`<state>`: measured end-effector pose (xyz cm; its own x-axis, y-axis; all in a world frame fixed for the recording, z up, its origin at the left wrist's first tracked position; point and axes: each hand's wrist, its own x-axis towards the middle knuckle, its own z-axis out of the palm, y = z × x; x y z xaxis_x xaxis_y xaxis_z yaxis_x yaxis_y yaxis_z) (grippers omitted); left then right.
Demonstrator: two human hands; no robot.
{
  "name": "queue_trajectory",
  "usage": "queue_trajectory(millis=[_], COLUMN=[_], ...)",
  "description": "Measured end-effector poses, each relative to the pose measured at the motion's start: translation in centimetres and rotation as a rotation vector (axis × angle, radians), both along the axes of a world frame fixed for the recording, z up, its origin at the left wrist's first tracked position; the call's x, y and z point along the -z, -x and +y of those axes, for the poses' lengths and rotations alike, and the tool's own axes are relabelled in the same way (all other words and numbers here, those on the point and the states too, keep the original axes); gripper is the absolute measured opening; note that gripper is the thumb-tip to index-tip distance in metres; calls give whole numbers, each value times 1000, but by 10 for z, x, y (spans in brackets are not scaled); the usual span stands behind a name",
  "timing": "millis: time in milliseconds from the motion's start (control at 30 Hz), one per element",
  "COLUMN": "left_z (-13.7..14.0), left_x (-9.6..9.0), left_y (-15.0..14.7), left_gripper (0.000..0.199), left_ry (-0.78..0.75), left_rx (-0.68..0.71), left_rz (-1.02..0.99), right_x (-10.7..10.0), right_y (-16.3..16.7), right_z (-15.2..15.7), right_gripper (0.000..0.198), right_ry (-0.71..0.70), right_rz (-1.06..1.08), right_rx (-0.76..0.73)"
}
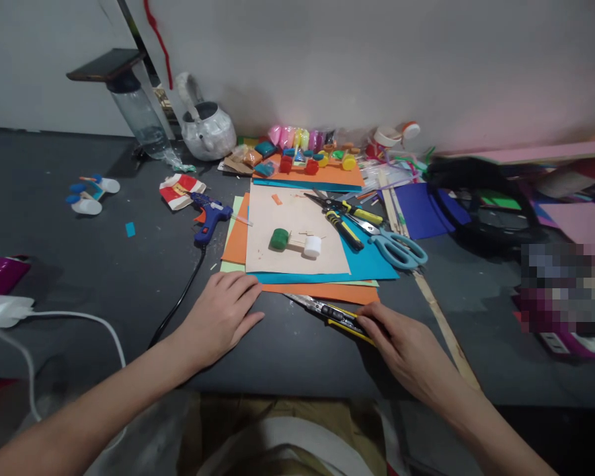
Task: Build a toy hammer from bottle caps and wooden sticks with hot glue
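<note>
My right hand (404, 337) grips the handle end of a yellow and black utility knife (334, 312), which lies by the front edge of the paper stack with its blade towards the left. My left hand (228, 307) rests palm down, open, with its fingertips by the left front corner of the colored paper (320, 287). On the beige top sheet (297, 205) lies a small piece with a green roll (279, 239) and a white roll (312, 246) joined by thin sticks. Pliers (344, 228) and blue-handled scissors (399, 248) lie at the right of the sheet.
A blue glue gun (211, 218) with a black cord lies left of the paper. Behind stand a silver kettle (208, 132) and a bottle (141, 116) topped by a phone (106, 65). Clay packs (302, 137) line the wall. A black coil (480, 205) lies right.
</note>
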<state>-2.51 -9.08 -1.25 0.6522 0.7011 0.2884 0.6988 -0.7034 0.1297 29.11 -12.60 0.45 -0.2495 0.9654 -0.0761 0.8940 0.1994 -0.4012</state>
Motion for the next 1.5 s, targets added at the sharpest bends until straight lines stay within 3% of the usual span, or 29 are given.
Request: queue_trajectory(millis=[233, 467, 1000, 1300, 1500], left_z=[9, 10, 36, 11, 5], left_x=[0, -7, -11, -15, -2], left_y=[8, 22, 27, 32, 31], left_gripper=[37, 27, 30, 21, 31], left_ry=[-10, -47, -117, -175, -44], left_rx=[12, 53, 83, 146, 101], left_rz=[84, 104, 217, 24, 84], right_x=[-1, -3, -3, 3, 1], right_y=[0, 2, 2, 5, 12], right_z=[-2, 2, 3, -1, 2], right_gripper=[30, 30, 32, 30, 31], right_ry=[12, 32, 70, 61, 21], right_rz=[3, 41, 25, 53, 35], right_rx=[18, 20, 23, 32, 2])
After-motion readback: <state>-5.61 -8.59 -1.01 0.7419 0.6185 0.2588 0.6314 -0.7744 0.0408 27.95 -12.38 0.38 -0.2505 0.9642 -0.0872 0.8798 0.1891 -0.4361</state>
